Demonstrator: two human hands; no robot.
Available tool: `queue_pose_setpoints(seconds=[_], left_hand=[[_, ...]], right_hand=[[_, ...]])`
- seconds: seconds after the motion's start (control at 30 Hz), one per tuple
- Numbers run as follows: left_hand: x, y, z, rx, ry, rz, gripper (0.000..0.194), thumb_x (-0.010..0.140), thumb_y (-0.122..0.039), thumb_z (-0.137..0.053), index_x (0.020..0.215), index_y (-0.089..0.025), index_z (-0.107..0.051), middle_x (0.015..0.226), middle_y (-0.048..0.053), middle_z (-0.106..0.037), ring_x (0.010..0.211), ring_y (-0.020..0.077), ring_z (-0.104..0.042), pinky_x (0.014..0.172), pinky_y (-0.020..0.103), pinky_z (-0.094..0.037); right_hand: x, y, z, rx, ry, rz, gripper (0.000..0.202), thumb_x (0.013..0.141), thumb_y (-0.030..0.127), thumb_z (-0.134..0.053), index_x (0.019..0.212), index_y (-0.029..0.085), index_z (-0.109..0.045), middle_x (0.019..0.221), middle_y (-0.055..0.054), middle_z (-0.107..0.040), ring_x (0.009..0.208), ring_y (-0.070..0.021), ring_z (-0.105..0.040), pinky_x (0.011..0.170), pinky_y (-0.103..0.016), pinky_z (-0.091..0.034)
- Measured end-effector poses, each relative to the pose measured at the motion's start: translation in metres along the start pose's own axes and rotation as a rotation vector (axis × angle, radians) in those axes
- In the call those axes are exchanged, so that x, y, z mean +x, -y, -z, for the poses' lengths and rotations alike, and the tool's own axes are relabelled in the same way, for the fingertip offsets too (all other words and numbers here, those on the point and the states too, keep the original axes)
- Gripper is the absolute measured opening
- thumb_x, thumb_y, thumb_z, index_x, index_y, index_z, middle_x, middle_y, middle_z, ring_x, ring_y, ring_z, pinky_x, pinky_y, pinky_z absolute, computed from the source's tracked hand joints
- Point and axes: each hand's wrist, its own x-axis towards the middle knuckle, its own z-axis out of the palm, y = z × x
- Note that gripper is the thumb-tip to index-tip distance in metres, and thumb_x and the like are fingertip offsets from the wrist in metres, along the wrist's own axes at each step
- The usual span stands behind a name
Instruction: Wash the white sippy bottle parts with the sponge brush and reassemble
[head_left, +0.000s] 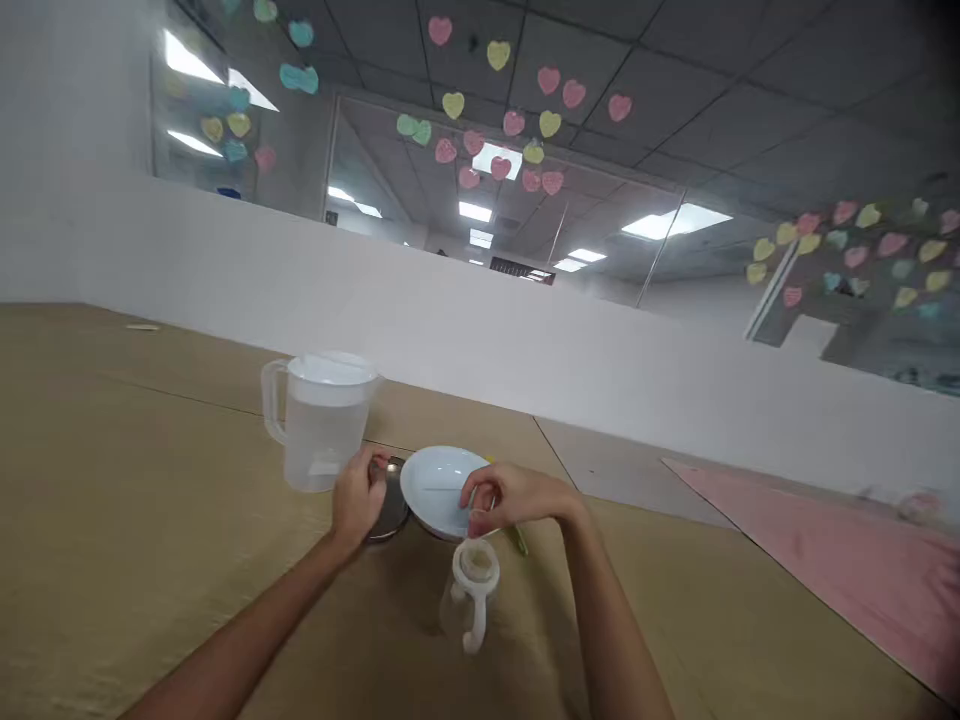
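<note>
My left hand (361,497) is curled, with its fingertips by the edge of a dark, shiny round disc (391,515); whether it grips the disc is unclear. A white bowl (439,475) stands just right of the disc. Over the bowl's near right side, my right hand (510,497) has thumb and fingers pinched together. A thin pale strip shows at those fingertips, too small to name. Directly below them is a small clear pitcher (456,612) with a white rim and a white handle facing me.
A large translucent lidded jug (322,430) stands at the back left of the brown table (187,520). Something green (520,541) pokes out behind the small pitcher. A pink sheet (847,560) lies at the right. A white wall with windows runs behind.
</note>
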Motion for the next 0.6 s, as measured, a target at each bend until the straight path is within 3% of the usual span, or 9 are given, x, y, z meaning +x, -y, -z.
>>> queue_pose_setpoints(seconds=[0.2, 0.37, 0.5, 0.6], left_hand=[[-0.008, -0.012, -0.002, -0.082, -0.132, -0.154, 0.01, 0.082, -0.019, -0.045, 0.088, -0.018, -0.053, 0.082, 0.003, -0.056, 0.078, 0.0168, -0.056, 0.071, 0.029, -0.047], [-0.023, -0.03, -0.011, -0.137, -0.128, -0.379, 0.008, 0.084, -0.019, -0.051, 0.092, -0.019, -0.053, 0.087, 0.003, -0.056, 0.083, 0.0157, -0.055, 0.076, 0.028, -0.046], [-0.033, -0.04, -0.014, -0.21, -0.082, -0.39, 0.011, 0.085, -0.017, -0.051, 0.096, -0.02, -0.051, 0.089, 0.003, -0.055, 0.084, 0.0152, -0.054, 0.075, 0.028, -0.046], [-0.035, -0.043, -0.014, -0.219, -0.051, -0.34, 0.01, 0.086, -0.019, -0.05, 0.096, -0.02, -0.05, 0.09, 0.003, -0.054, 0.085, 0.0158, -0.054, 0.074, 0.028, -0.046]], right_hand=[[0.015, -0.005, -0.007, 0.106, -0.014, 0.026, 0.04, 0.065, 0.045, -0.072, 0.094, 0.019, -0.061, 0.085, -0.003, -0.069, 0.082, -0.0167, -0.062, 0.068, -0.023, -0.045], [0.036, -0.013, -0.018, 0.249, -0.234, 0.052, 0.057, 0.066, 0.047, -0.072, 0.114, 0.022, -0.053, 0.091, -0.003, -0.066, 0.077, -0.014, -0.061, 0.067, -0.024, -0.047], [0.051, -0.015, -0.028, 0.369, -0.191, 0.114, 0.055, 0.066, 0.047, -0.072, 0.11, 0.019, -0.053, 0.081, -0.001, -0.063, 0.072, -0.0141, -0.06, 0.064, -0.025, -0.049], [0.053, -0.013, -0.031, 0.373, -0.303, 0.14, 0.051, 0.062, 0.045, -0.074, 0.102, 0.02, -0.055, 0.083, 0.0, -0.06, 0.068, -0.0124, -0.059, 0.063, -0.024, -0.048]])
